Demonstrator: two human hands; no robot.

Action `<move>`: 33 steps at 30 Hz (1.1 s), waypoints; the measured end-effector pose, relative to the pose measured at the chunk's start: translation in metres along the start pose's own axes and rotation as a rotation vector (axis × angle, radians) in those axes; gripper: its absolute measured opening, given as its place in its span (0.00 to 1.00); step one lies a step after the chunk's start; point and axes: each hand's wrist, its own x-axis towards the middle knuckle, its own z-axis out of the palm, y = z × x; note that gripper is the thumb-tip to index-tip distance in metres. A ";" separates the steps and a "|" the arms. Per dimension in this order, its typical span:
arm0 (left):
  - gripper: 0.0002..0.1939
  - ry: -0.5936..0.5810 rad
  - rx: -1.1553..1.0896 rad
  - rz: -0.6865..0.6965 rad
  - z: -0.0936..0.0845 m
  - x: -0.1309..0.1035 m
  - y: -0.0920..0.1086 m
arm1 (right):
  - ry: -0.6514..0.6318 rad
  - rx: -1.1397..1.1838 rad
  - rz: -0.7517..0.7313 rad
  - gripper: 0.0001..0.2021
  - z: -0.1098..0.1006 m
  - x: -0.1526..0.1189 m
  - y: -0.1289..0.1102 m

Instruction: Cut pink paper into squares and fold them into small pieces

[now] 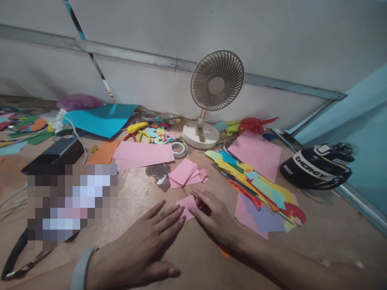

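A small piece of pink paper (186, 205) lies on the table between my two hands. My left hand (148, 237) is open, fingers stretched out and fingertips at the paper's left and lower edge. At the paper's right edge, my right hand (216, 219) has its fingers curled and its thumb pressed on the paper, gripping it. Just beyond is a small stack of pink paper pieces (184, 172). Right of that, a pair of orange-handled scissors (252, 197) rests on a pile of coloured paper strips (267, 189).
A white desk fan (201, 135) stands at the back. Larger pink sheets (143, 153), a blue sheet (102, 120), yellow-handled scissors (139, 135) and a tape roll (179, 150) lie beyond my hands. A dark bottle marked ENERGY (316, 167) is at right, a black box (57, 155) at left.
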 end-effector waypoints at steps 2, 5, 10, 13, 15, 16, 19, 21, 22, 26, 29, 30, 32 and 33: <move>0.43 -0.020 0.014 0.003 0.000 0.000 0.000 | 0.014 -0.040 -0.056 0.16 0.001 -0.001 0.003; 0.43 -0.008 0.051 -0.004 0.003 -0.001 0.000 | 0.034 -0.093 -0.128 0.15 0.001 -0.002 0.005; 0.47 0.092 0.094 -0.067 0.005 -0.002 -0.002 | 0.037 -0.138 -0.162 0.14 0.000 -0.003 0.003; 0.45 0.050 0.115 -0.075 0.002 -0.001 -0.004 | 0.026 -0.129 -0.181 0.13 -0.001 -0.003 0.002; 0.44 0.009 0.134 -0.069 0.000 0.000 -0.004 | 0.012 -0.117 -0.208 0.13 -0.002 -0.004 0.001; 0.43 -0.002 0.141 -0.071 0.000 0.000 -0.004 | 0.014 -0.114 -0.222 0.13 -0.002 -0.004 0.001; 0.41 -0.005 0.142 -0.071 0.000 0.000 -0.003 | 0.020 -0.115 -0.247 0.13 -0.004 -0.005 0.000; 0.41 -0.006 0.139 -0.070 0.001 0.000 -0.003 | 0.030 -0.109 -0.284 0.11 -0.006 -0.005 -0.001; 0.41 -0.007 0.140 -0.072 0.001 0.000 -0.003 | 0.031 -0.113 -0.304 0.10 -0.007 -0.005 -0.002; 0.40 0.006 0.147 -0.074 0.003 0.000 -0.003 | 0.034 -0.180 -0.372 0.10 -0.009 -0.006 -0.005; 0.41 0.009 0.139 -0.070 0.003 0.000 -0.004 | 0.041 -0.182 -0.345 0.10 -0.009 -0.005 -0.004; 0.42 0.006 0.137 -0.070 0.003 0.000 -0.004 | 0.048 -0.173 -0.316 0.10 -0.008 -0.004 -0.003; 0.42 0.000 0.140 -0.067 0.003 -0.001 -0.004 | 0.066 -0.151 -0.263 0.09 -0.006 -0.003 0.000; 0.43 -0.003 0.144 -0.063 0.003 -0.001 -0.004 | 0.074 -0.144 -0.242 0.09 -0.006 -0.003 0.001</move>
